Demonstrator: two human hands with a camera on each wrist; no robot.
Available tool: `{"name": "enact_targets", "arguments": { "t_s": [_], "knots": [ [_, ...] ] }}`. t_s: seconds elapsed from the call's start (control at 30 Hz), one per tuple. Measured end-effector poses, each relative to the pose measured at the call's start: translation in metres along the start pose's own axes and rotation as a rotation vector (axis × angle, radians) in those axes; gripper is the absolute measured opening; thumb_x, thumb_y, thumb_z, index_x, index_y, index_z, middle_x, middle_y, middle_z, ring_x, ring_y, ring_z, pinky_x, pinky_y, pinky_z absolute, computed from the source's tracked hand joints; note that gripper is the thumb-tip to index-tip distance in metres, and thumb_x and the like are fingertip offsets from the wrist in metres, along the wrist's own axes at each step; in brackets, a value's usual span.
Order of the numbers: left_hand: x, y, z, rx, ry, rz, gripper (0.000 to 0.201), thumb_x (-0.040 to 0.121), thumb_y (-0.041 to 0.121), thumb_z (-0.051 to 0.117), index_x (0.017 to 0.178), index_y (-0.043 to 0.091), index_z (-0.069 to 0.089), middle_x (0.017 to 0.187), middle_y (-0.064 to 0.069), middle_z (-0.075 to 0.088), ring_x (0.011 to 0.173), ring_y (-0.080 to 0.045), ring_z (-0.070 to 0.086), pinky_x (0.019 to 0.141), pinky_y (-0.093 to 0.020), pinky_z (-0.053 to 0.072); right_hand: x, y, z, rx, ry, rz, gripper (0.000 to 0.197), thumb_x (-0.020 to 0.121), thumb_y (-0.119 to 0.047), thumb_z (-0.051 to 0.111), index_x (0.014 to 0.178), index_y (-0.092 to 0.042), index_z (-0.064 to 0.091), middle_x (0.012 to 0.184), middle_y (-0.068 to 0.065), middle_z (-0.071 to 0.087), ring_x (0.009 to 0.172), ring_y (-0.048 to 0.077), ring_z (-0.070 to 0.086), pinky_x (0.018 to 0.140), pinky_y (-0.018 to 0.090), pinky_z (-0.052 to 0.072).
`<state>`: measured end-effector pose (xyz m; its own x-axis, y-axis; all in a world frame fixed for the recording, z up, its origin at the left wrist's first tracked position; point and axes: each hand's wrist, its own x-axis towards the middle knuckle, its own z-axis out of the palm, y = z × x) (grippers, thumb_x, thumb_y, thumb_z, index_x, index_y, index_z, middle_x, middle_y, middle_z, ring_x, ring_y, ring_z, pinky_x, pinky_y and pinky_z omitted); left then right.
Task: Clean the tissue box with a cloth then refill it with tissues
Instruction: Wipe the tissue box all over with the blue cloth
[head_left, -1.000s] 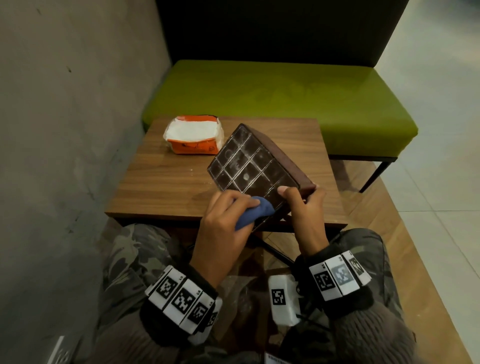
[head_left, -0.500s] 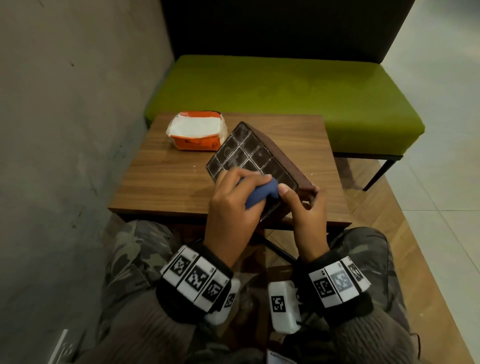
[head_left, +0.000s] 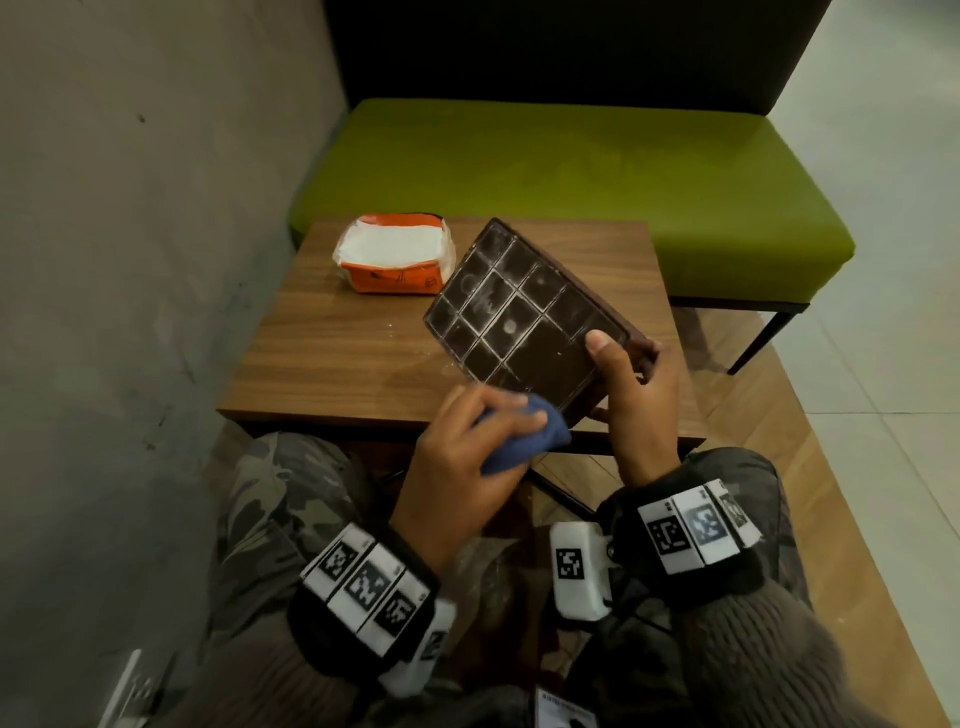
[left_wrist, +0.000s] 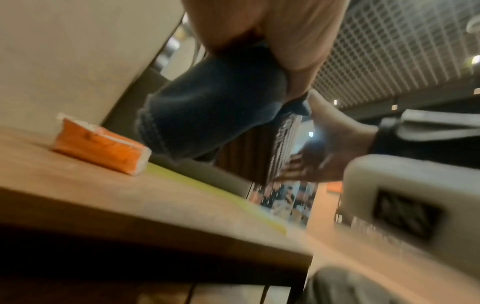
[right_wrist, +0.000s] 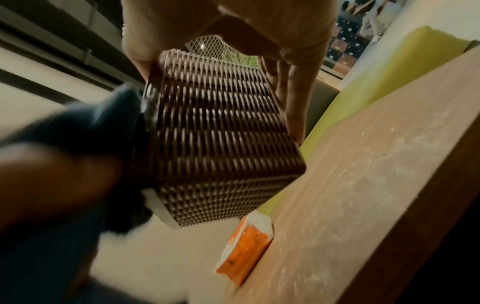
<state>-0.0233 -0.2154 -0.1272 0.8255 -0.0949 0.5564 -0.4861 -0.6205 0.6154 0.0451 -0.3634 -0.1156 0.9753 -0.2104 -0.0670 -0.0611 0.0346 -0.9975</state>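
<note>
I have the dark brown woven-pattern tissue box (head_left: 524, 317) lifted above the near right part of the small wooden table (head_left: 358, 353), tilted so its gridded, dust-streaked underside faces me; in the right wrist view its basket-weave side wall (right_wrist: 215, 144) is plain to see. My right hand (head_left: 636, 400) grasps the box at its near right corner, thumb laid across the gridded face and the other fingers wrapped round the far edge. My left hand (head_left: 462, 462) is clenched round a bunched dark blue cloth (head_left: 524, 441), which sits at the box's near lower edge; the left wrist view shows the cloth (left_wrist: 207, 111) hanging from the fingers, blurred. I cannot tell for certain whether the cloth is touching the box. Farther back on the left of the table lies an opened orange plastic pack of white tissues (head_left: 395, 254), well apart from the box. White dust specks the tabletop (right_wrist: 376, 164). Behind the table stands a green cushioned bench (head_left: 571, 166) with a dark backrest, against a grey concrete wall (head_left: 130, 260) on the left. Camouflage trousers (head_left: 270, 499) cover my knees below.
</note>
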Motion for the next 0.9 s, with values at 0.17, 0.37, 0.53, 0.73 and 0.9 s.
{"name": "enact_targets", "arguments": {
  "t_s": [0.17, 0.37, 0.53, 0.73, 0.9],
  "knots": [
    [0.010, -0.022, -0.007, 0.035, 0.071, -0.084, 0.025, 0.075, 0.002, 0.068, 0.100, 0.007, 0.070, 0.100, -0.009, 0.061, 0.096, -0.019, 0.057, 0.086, -0.020, 0.045, 0.000, -0.003, 0.000, -0.073, 0.006, -0.077, 0.073, 0.053, -0.065, 0.067, 0.109, -0.024, 0.043, 0.097, -0.013, 0.056, 0.094, 0.007, 0.061, 0.086, 0.049, 0.055],
    [0.006, -0.001, -0.001, 0.073, -0.040, 0.057, 0.029, 0.076, 0.006, 0.069, 0.106, 0.008, 0.070, 0.100, -0.010, 0.061, 0.094, -0.021, 0.057, 0.080, -0.027, 0.048, 0.004, -0.003, -0.006, -0.049, 0.027, -0.070, 0.070, 0.051, -0.066, 0.062, 0.104, -0.022, 0.051, 0.090, -0.012, 0.059, 0.078, -0.008, 0.060, 0.076, 0.030, 0.049],
    [0.023, -0.017, -0.005, 0.067, 0.169, -0.212, 0.028, 0.076, 0.006, 0.065, 0.104, 0.011, 0.067, 0.101, -0.006, 0.058, 0.093, -0.020, 0.056, 0.076, -0.038, 0.053, -0.003, 0.002, -0.010, -0.049, 0.004, -0.035, 0.048, 0.055, -0.067, 0.063, 0.090, -0.038, 0.046, 0.095, -0.009, 0.058, 0.096, 0.019, 0.063, 0.087, 0.054, 0.052],
    [0.014, -0.001, -0.005, 0.128, 0.008, -0.080, 0.030, 0.076, 0.011, 0.062, 0.106, 0.011, 0.067, 0.100, -0.007, 0.058, 0.094, -0.016, 0.052, 0.078, -0.021, 0.047, -0.004, 0.004, -0.009, 0.007, 0.008, -0.012, 0.053, 0.054, -0.067, 0.064, 0.094, -0.035, 0.048, 0.102, -0.002, 0.061, 0.101, 0.024, 0.063, 0.089, 0.055, 0.052],
    [0.018, 0.000, -0.006, 0.167, 0.083, -0.153, 0.031, 0.074, 0.004, 0.067, 0.104, 0.011, 0.068, 0.098, -0.007, 0.058, 0.092, -0.018, 0.052, 0.075, -0.025, 0.048, -0.005, 0.003, -0.008, 0.048, 0.023, 0.000, 0.067, 0.053, -0.065, 0.062, 0.104, -0.024, 0.050, 0.100, -0.001, 0.061, 0.095, 0.019, 0.064, 0.086, 0.046, 0.054]
  ]
}}
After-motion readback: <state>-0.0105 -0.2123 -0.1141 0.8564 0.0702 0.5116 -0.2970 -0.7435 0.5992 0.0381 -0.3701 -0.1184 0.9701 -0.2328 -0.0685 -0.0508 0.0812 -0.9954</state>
